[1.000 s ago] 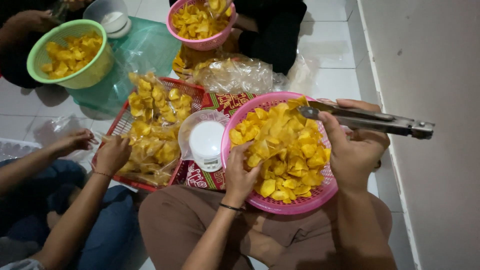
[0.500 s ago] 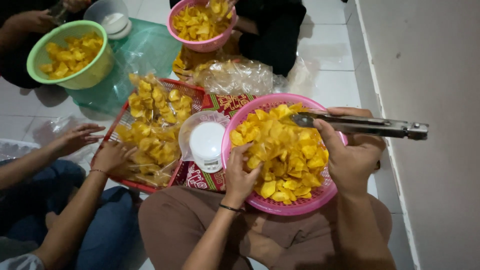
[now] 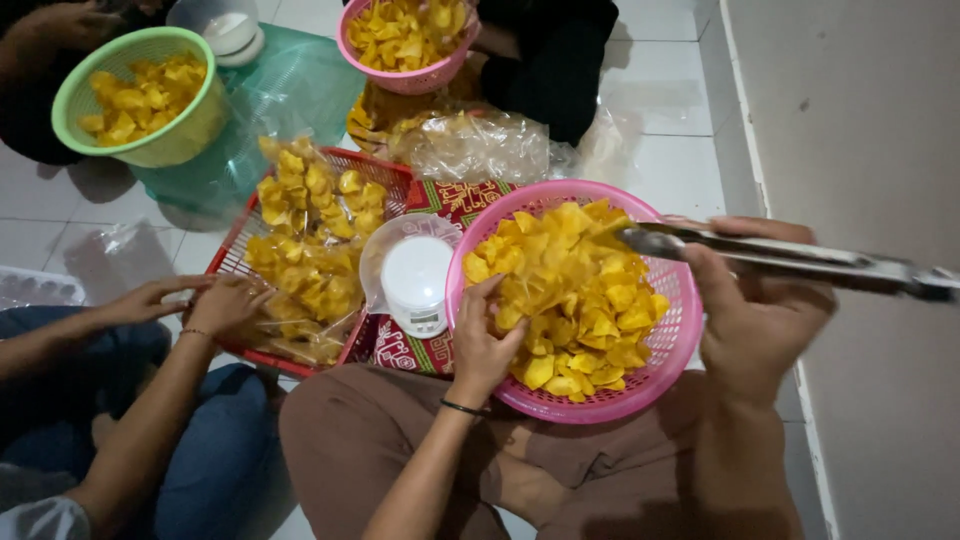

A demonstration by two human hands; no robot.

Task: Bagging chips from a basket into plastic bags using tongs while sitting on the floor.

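Gripping the metal tongs (image 3: 790, 262) near mid-length, the right hand (image 3: 762, 318) holds the tool with its long axis running almost level across the view, handle end pointing to the person's right and off the frame edge, tips reaching left over the far rim of the pink basket (image 3: 668, 352). The right-hand fingers are wrapped around the tongs' arms; the tips appear drawn close together, though whether a chip is caught between them cannot be told. The left hand (image 3: 487, 345) rests inside the same basket at its near-left side, fingers pressed together and curled into the yellow chips (image 3: 575, 290), pinching or scooping a small cluster. The chips therefore lie directly under and ahead of the left fingers, and below and to the left of the tongs' tips; the left hand is the nearer of the two to the pile. The basket sits on the person's lap above the tiled floor (image 3: 660, 120). Just to its left stands a small white scale (image 3: 416, 283) with a clear bowl, on a patterned mat, and beyond it a red tray (image 3: 238, 255) of bagged chips, where another person's hands (image 3: 195, 300) work on a bag.
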